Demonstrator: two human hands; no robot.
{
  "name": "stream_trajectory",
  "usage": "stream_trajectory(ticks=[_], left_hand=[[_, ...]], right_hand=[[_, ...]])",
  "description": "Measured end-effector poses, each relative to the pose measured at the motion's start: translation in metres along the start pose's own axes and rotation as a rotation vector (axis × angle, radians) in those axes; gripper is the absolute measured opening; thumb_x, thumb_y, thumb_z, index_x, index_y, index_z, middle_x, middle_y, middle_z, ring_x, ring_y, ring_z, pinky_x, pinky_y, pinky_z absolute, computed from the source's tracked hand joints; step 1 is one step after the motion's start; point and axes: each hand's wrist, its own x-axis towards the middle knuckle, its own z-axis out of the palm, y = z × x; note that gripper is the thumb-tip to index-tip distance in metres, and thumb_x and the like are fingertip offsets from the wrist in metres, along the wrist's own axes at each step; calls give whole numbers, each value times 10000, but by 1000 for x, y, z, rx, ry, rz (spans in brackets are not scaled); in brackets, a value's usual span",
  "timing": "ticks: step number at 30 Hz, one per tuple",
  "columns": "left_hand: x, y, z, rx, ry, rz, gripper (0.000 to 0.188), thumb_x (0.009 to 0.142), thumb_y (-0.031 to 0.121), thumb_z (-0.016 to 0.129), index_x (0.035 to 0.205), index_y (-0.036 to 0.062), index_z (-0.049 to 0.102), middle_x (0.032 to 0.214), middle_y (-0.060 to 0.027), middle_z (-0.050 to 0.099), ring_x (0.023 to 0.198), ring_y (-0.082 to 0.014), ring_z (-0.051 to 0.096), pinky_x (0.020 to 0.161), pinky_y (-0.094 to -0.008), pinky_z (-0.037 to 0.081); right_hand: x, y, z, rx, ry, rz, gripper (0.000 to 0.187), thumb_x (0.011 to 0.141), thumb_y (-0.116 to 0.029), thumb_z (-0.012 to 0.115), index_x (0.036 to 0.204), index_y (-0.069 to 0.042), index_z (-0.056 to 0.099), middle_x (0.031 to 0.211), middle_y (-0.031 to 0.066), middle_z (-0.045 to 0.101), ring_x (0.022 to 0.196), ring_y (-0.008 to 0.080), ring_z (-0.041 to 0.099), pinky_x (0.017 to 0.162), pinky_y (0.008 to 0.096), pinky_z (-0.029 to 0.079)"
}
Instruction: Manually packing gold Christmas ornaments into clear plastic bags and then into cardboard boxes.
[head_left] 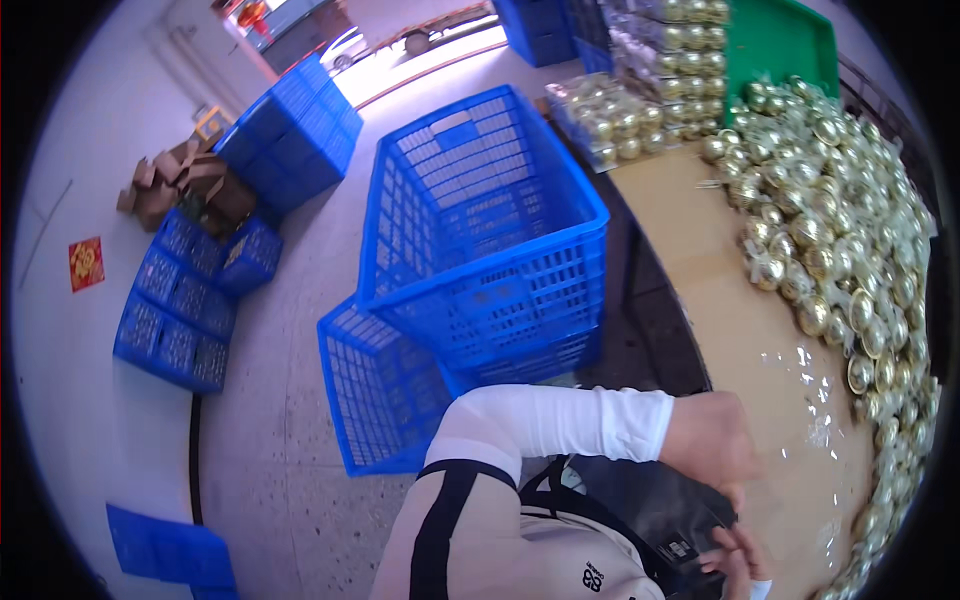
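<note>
Close under the camera, left hand (pixel 712 438) curled over and right hand (pixel 738 560) pinching the dark pouch (pixel 665 515) at the table (pixel 745 345) edge; best held steady, clear of gold baubles (pixel 835 210).

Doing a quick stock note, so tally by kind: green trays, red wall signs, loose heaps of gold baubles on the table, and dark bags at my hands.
Green tray: 1
Red wall sign: 1
Loose heap of gold baubles: 1
Dark bag, between left hand and right hand: 1
Total: 4
</note>
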Motion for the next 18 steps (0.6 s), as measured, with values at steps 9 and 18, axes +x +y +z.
stream_trajectory(ticks=[9,18], left_hand=[[15,2,17,-147,187,-45,447,525,433,719,716,61,561,730,-70,539,645,-220,561,537,-347,434],[-4,8,11,-223,-11,-347,329,682,268,654,816,-9,537,763,-155,575,737,-319,597,633,-426,455]], right_hand=[[31,-24,19,528,-350,-199,630,881,-283,527,1375,-14,244,1377,228,309,1229,376,382,1037,490,306],[36,-60,-14,350,249,-538,395,893,-288,512,1164,-9,440,1109,144,500,992,258,500,820,362,428]])
